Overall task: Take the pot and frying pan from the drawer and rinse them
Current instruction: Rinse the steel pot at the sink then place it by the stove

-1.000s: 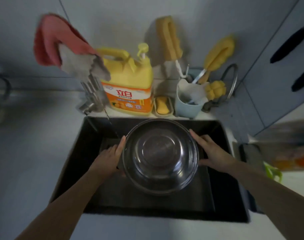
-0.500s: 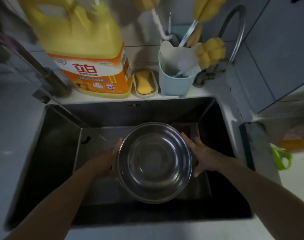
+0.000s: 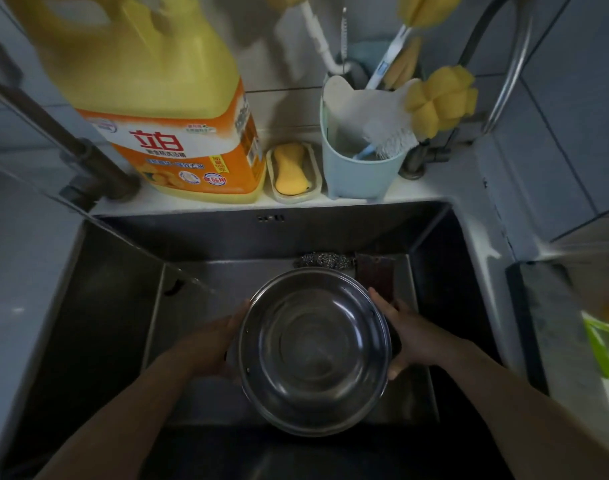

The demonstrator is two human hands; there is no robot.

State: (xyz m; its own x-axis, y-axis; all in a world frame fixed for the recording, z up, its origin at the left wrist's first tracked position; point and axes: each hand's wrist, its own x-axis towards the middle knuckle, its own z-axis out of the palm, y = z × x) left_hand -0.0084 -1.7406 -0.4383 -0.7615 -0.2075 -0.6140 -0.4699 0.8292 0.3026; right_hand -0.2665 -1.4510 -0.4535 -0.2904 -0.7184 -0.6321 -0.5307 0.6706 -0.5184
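A: Start with what's nearest me. What are the hands doing?

B: I see both forearms reaching in from the near edge. My left hand cups the left side of the pot, thumb up by the rim; its fingers go under the pot's left wall and mostly out of sight. My right hand grips the right side, fingers laid along the far-right rim and the thumb at the near-right edge. So both are grasping the pot, neither released nor clenched on nothing.

A: And the pot itself?

B: Round, shiny steel, mouth facing up at me, with ring-like reflections on its floor. I can't tell whether any water sits in it. It's within the dark sink, towards the middle-right; I can't tell whether it touches the bottom.

A: Farther out?

B: Just beyond the pot, against the sink's far wall, lie a steel scourer and a dark reddish pad beside it. On the table ledge behind the sink, left to right: a big yellow detergent jug, a yellow sponge in a small dish, and a pale blue holder full of brushes. A tap curves up at far right.
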